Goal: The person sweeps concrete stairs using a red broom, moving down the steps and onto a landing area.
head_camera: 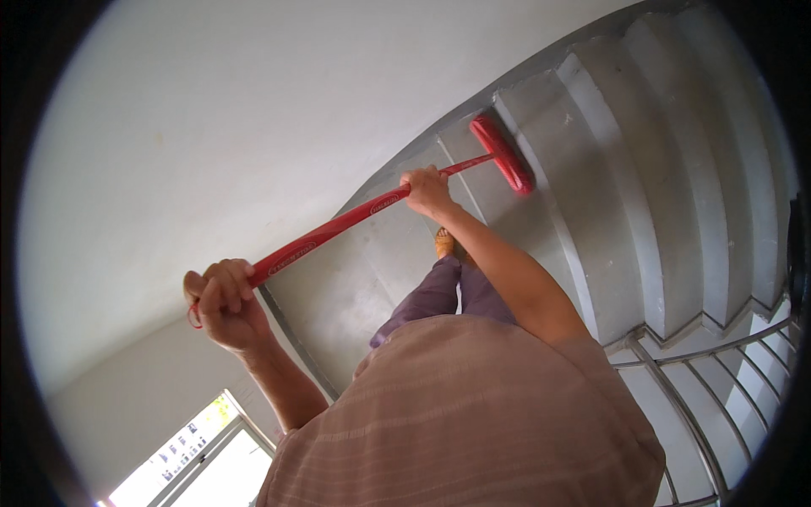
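Note:
A red broom with a long handle [336, 234] runs diagonally across the view. My left hand [228, 301] is closed around the handle's upper end, where a small red loop hangs. My right hand [427, 193] grips the handle lower down, close to the broom head. The red broom head [502, 154] rests on the grey landing [342, 279], beside the riser of the lowest step in view. Its bristles are hidden beneath it.
Grey concrete stairs [583, 152] lie at the right, beyond the broom head. A white wall [222, 127] with a dark skirting band borders landing and stairs. Metal railing [681, 415] stands at the lower right, a window [203, 456] at the lower left. My sandalled foot [445, 244] is on the landing.

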The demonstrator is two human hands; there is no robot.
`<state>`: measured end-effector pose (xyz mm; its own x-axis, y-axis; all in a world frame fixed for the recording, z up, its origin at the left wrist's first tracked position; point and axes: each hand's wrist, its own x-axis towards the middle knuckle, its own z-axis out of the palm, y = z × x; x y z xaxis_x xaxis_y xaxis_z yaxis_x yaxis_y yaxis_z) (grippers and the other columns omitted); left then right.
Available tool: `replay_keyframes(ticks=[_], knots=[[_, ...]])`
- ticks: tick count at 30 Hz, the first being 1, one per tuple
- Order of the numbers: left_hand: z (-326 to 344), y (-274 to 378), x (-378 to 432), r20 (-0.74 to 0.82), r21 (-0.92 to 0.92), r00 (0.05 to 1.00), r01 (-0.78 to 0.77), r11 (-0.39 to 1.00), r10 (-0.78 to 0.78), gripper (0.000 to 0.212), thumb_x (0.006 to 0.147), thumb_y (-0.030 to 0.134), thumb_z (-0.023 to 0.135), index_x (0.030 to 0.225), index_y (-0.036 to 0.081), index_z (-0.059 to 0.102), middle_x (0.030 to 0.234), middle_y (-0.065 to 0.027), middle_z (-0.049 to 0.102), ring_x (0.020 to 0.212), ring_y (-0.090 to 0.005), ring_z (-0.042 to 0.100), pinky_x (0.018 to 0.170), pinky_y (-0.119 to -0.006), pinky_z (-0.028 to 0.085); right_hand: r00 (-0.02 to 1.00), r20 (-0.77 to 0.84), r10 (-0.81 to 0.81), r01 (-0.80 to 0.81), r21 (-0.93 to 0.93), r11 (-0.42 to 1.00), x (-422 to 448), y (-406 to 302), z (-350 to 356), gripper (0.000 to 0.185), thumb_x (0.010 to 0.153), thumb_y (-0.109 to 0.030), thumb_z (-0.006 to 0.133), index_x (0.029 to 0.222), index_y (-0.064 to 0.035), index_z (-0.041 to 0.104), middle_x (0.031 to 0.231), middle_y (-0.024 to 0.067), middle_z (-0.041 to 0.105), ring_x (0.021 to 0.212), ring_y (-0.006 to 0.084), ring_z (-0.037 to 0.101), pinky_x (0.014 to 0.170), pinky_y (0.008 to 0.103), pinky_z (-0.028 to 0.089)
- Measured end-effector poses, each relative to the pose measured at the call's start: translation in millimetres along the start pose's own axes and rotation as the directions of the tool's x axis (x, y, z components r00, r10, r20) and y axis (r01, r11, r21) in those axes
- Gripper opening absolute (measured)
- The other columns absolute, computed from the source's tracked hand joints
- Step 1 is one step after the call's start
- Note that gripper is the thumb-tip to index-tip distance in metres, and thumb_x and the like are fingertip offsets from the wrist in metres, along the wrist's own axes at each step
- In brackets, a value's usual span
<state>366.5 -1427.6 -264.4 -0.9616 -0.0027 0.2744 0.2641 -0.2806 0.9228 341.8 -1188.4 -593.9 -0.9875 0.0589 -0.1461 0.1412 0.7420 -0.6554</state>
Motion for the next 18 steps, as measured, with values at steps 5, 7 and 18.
replay_keyframes(ticks=[5, 7, 18], knots=[[-17.3, 34.4, -27.5, -0.124, 0.188, 0.991, 0.067, 0.980, -0.044, 0.030, 0.093, 0.001, 0.050, 0.075, 0.017, 0.033, 0.059, 0.0002, 0.033, 0.059, -0.0139, 0.036, 0.080, -0.040, 0.049, 0.987, 0.074, -0.143, 0.127, 0.188, 0.974, -0.6, -19.6, 50.4, 0.006, 0.087, -0.011, 0.063, 0.084, -0.0098, 0.068, 0.089, 0.0149, 0.072, 0.090, 0.0411, 0.065, 0.087, 0.0497, 0.052], [-14.8, 48.0, -32.0, -0.109, 0.212, 0.994, 0.051, 0.976, -0.028, 0.029, 0.093, 0.001, 0.052, 0.075, 0.017, 0.035, 0.057, -0.0001, 0.037, 0.056, -0.0135, 0.037, 0.079, -0.041, 0.050, 0.981, 0.008, -0.191, 0.187, 0.174, 0.967, -7.5, -30.7, 61.2, 0.008, 0.088, -0.012, 0.063, 0.083, -0.0088, 0.068, 0.088, 0.0153, 0.072, 0.088, 0.0408, 0.066, 0.086, 0.0501, 0.051], [-43.2, 144.8, -41.4, 0.047, 0.430, 0.979, -0.197, 0.881, 0.196, 0.023, 0.091, 0.001, 0.044, 0.077, 0.017, 0.035, 0.051, -0.0008, 0.045, 0.044, -0.0107, 0.040, 0.065, -0.033, 0.048, 0.872, 0.380, -0.309, 0.200, 0.299, 0.933, -40.7, -127.6, 25.7, 0.018, 0.085, -0.012, 0.062, 0.099, -0.0113, 0.073, 0.104, 0.0182, 0.074, 0.109, 0.0406, 0.068, 0.092, 0.0521, 0.056]])
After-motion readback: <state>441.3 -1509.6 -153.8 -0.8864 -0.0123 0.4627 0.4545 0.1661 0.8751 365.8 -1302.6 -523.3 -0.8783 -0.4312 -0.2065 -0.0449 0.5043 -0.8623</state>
